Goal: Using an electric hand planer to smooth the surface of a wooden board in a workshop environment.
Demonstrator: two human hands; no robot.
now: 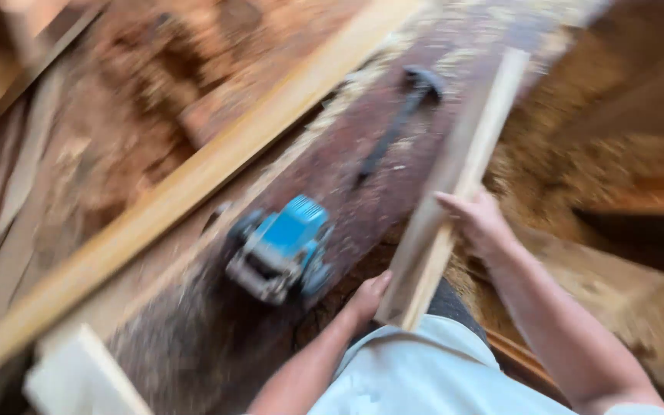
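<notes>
Both hands grip a pale, narrow wooden strip (pixel 455 184): left hand (pixel 366 296) near its lower end, right hand (pixel 478 219) wrapped midway. A blue electric planer (pixel 282 246) sits just left; dusty dark bench surface (pixel 393 131) lies open beyond.

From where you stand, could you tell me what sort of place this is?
Most likely a woodworking shop. Sawdust lies thick around a worn bench, a blue power tool sits on it, and both the left hand and right hand hold a pale wooden strip.

I am seeing a pale tan wooden strip (pixel 455 184), a bright blue and grey power tool (pixel 280 247), a black hammer (pixel 401 115), and reddish-brown, sawdust-speckled bench (pixel 347 192), yellow-tan plank (pixel 194 184).
</notes>
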